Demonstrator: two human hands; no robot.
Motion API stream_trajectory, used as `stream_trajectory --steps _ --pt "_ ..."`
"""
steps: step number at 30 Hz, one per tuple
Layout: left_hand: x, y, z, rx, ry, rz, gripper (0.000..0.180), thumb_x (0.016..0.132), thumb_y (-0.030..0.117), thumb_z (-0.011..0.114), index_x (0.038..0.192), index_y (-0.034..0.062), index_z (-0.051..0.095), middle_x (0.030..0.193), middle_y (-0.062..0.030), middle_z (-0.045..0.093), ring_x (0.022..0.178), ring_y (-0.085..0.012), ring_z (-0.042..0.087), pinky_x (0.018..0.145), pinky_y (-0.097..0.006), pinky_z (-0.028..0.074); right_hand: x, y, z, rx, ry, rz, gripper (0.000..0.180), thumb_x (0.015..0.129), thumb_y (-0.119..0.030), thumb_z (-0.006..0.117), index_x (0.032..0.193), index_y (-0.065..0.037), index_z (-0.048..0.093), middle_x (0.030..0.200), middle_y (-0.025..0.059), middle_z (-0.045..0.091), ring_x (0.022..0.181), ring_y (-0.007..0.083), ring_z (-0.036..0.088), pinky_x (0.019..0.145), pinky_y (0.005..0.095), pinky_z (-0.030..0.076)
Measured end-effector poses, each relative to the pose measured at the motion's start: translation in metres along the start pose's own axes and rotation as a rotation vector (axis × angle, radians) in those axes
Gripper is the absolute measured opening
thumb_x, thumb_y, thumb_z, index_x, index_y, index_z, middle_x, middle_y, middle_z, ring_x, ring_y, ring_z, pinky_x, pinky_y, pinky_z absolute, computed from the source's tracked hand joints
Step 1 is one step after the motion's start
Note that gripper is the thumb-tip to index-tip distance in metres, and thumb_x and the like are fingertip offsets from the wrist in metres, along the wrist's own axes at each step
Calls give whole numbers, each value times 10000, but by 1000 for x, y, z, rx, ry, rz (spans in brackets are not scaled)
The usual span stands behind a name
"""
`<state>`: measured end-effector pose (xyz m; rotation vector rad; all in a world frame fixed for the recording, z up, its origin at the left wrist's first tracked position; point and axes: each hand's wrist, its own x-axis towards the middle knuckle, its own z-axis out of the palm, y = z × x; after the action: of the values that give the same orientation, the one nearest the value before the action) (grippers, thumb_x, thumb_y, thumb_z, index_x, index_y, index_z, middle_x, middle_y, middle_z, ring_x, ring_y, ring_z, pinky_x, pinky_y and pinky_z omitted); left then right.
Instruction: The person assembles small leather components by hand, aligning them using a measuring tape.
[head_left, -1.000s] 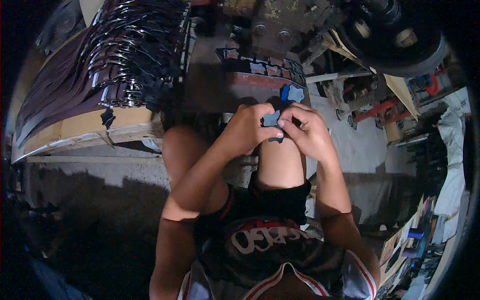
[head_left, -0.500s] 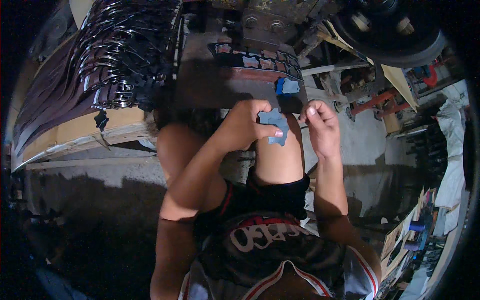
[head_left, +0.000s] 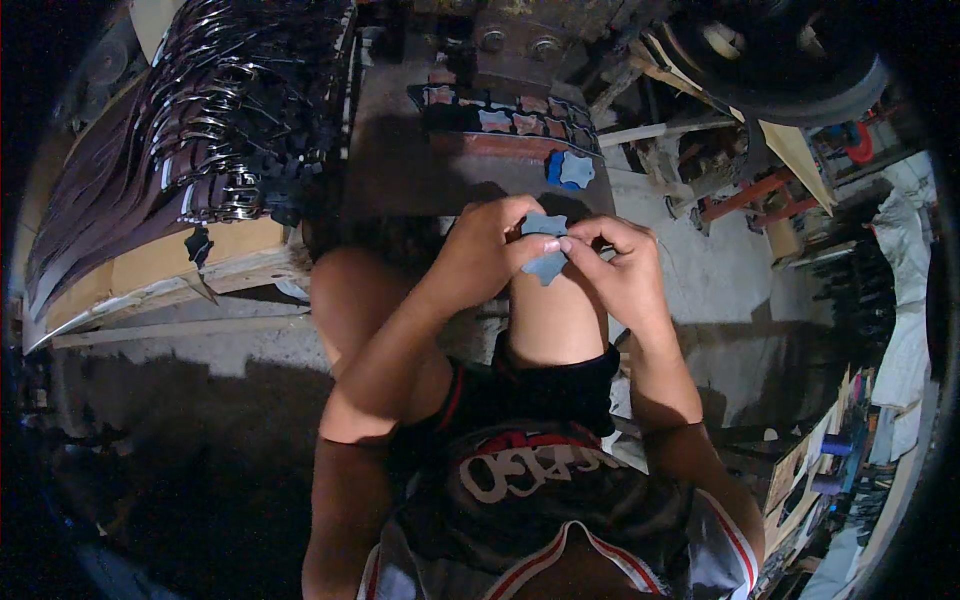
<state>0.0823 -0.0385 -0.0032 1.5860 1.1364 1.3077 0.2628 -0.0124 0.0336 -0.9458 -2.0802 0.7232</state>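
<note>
Above my knee, my left hand [head_left: 485, 248] grips grey wavy-edged cut-out pieces [head_left: 546, 268], thumb on top and fingers underneath. One lobed part sticks out above the thumb and another below it; whether these are two pieces or more, I cannot tell. My right hand [head_left: 622, 268] meets them from the right, its thumb and forefinger pinched at the edge beside my left thumb. Just beyond the hands, a similar pale grey piece [head_left: 577, 170] lies against a blue one [head_left: 554, 168] on the dark bench [head_left: 400, 185].
Farther back on the bench is a black sheet with several cut-out shapes [head_left: 495, 120] over a reddish block [head_left: 470, 146]. At left, many dark straps with metal buckles [head_left: 235, 185] hang over a wooden board [head_left: 250, 240]. A large black wheel [head_left: 780, 75] stands at upper right.
My right hand has come left and down from beside the pieces and now pinches their edge. The grey pieces have shifted slightly in my left hand, which stays in nearly the same place.
</note>
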Motion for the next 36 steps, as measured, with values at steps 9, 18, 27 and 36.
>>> stream_trajectory --steps 9,18,27,36 --pt "-3 1 6 -180 154 15 174 756 83 675 884 4 587 730 -40 612 684 -78 563 598 -235 448 -3 3 2 185 -37 115 72 769 -39 672 823 -2 642 740 7 626 695 69 534 628 222 443" --pt "-4 -1 2 -115 -2 -56 172 744 71 679 867 5 578 700 -28 606 627 -74 551 524 -229 433 9 2 -12 -20 -313 19 99 796 -89 630 813 5 603 628 99 569 582 132 540 544 283 426" --pt "-6 14 -7 -300 96 -186 140 766 65 676 839 17 568 682 -39 605 591 -73 562 487 -221 435 -2 24 -10 324 150 242 136 874 -126 563 771 -38 562 630 -10 522 559 72 461 517 237 375" --pt "-6 7 1 -258 61 -61 135 770 50 677 829 24 559 652 -27 589 542 -72 554 411 -217 423 -6 10 -13 326 -52 234 69 843 -58 599 869 1 623 743 16 602 679 73 521 625 224 427"
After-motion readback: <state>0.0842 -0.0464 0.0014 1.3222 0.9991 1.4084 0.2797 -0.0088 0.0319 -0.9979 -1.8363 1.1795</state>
